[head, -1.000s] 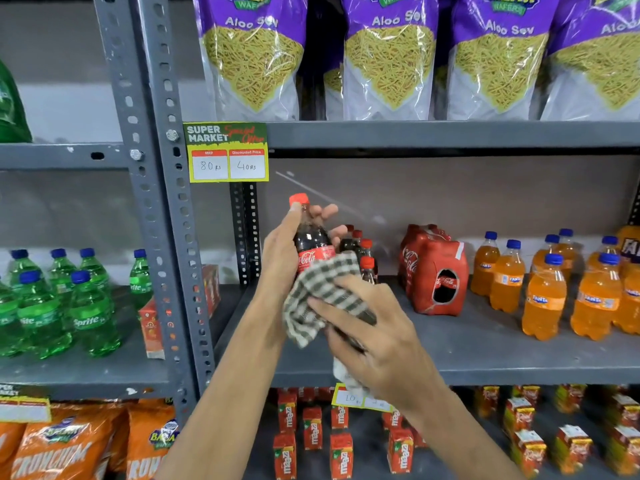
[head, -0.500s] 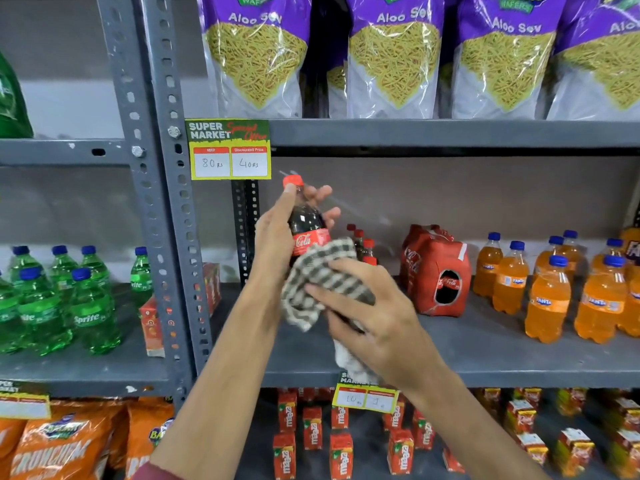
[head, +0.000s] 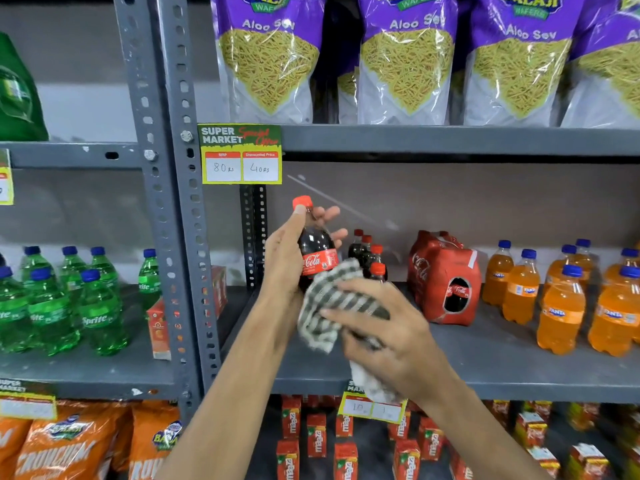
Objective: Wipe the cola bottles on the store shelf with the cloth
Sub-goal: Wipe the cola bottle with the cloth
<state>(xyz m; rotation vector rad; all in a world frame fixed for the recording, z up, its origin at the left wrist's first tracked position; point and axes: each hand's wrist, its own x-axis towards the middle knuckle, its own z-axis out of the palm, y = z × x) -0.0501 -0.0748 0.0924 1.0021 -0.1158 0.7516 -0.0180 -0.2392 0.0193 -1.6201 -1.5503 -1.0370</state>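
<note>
My left hand (head: 285,261) grips a small cola bottle (head: 317,251) with a red cap and red label, held upright in front of the grey middle shelf (head: 502,362). My right hand (head: 384,336) presses a grey-and-white checked cloth (head: 329,306) against the bottle's lower half, hiding its base. Behind them several more cola bottles (head: 369,254) stand on the shelf, partly hidden by the cloth and my hand. A red shrink-wrapped cola pack (head: 445,277) stands to their right.
Orange Fanta bottles (head: 561,296) fill the shelf's right side. Green Sprite bottles (head: 69,299) stand in the left bay past the grey upright post (head: 166,202). Purple snack bags (head: 405,60) sit on the shelf above, juice cartons (head: 317,434) below.
The bottle and both hands rose a little and then came back down. The cloth stays pressed on the bottle's lower half, shifting slightly under my right hand.
</note>
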